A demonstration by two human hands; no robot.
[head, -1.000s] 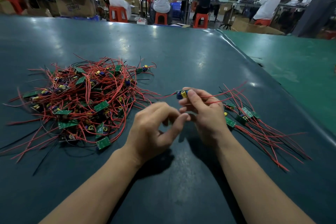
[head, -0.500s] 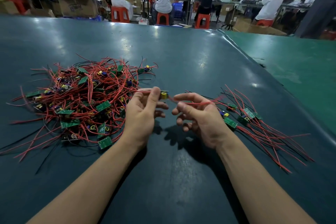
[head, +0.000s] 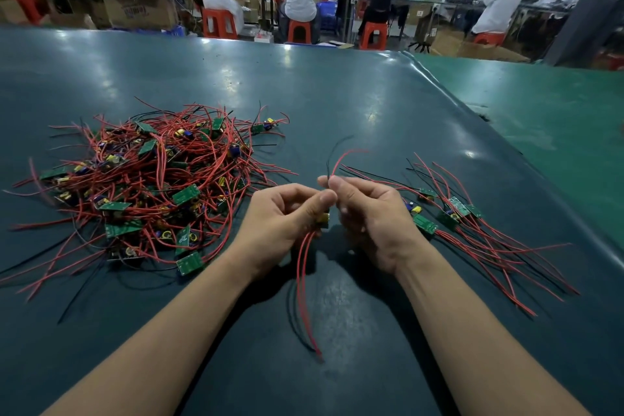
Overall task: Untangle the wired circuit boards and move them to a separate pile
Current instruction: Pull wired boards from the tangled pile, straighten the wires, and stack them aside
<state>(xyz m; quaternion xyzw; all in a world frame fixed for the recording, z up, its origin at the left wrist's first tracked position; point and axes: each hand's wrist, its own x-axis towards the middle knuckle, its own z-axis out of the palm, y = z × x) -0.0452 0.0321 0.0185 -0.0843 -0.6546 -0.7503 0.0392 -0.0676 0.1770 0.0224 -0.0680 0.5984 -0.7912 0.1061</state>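
Note:
A tangled heap of small green circuit boards with red and black wires (head: 152,186) lies on the left of the dark mat. A smaller, straighter pile of boards (head: 452,213) lies on the right, its wires fanning toward me. Between the two piles my left hand (head: 283,219) grips one wired board (head: 323,218), whose red and black leads hang down toward me. My right hand (head: 368,213) pinches that board's upper wires (head: 337,159), which stick up and away. Most of the board is hidden between my fingers.
The dark green mat (head: 337,105) ends at a raised edge on the right, beside a lighter green surface (head: 540,118). Beyond the far edge, several people sit on red stools at workbenches with cardboard boxes.
The board has been turned from lying sideways between my hands to upright. Its long leads now hang toward me and the short wires point up. Both hands have drawn closer together.

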